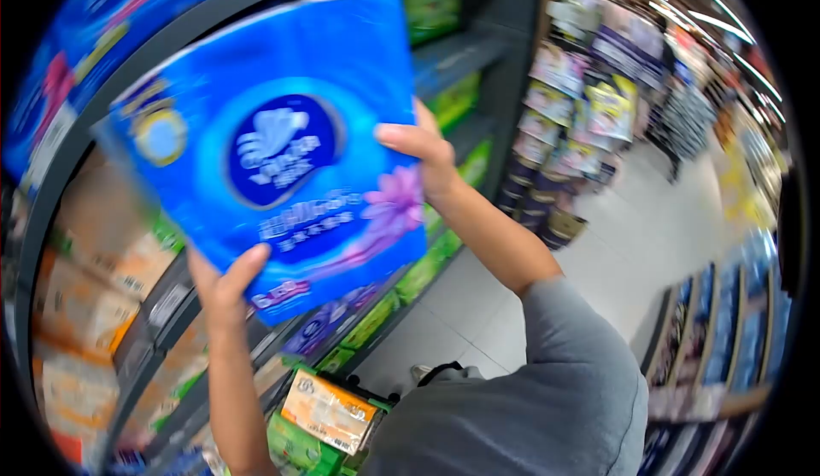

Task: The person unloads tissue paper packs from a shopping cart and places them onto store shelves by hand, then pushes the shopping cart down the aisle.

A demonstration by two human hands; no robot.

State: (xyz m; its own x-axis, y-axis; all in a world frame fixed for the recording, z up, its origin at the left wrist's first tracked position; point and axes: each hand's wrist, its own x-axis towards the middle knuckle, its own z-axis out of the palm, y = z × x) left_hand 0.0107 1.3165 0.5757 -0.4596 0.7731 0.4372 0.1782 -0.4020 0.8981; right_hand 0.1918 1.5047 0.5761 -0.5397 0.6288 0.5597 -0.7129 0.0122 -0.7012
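Observation:
A large blue tissue pack (205, 66), with a dark blue oval logo and a pink flower on its front, is held up and tilted before the shelves. My left hand (224, 284) grips its lower edge, thumb on the front face. On the right side my right hand (423, 153) clasps it, also with the thumb in front. The other fingers of both hands are mostly hidden behind the pack.
Dark shelving (465, 49) with green and orange packs stands ahead and left. Below sits an orange-and-white pack (329, 409) on green ones. Hanging goods (581, 92) flank a tiled aisle (615, 245), where a person in patterned clothing (686, 116) stands. Another display (722, 331) is at right.

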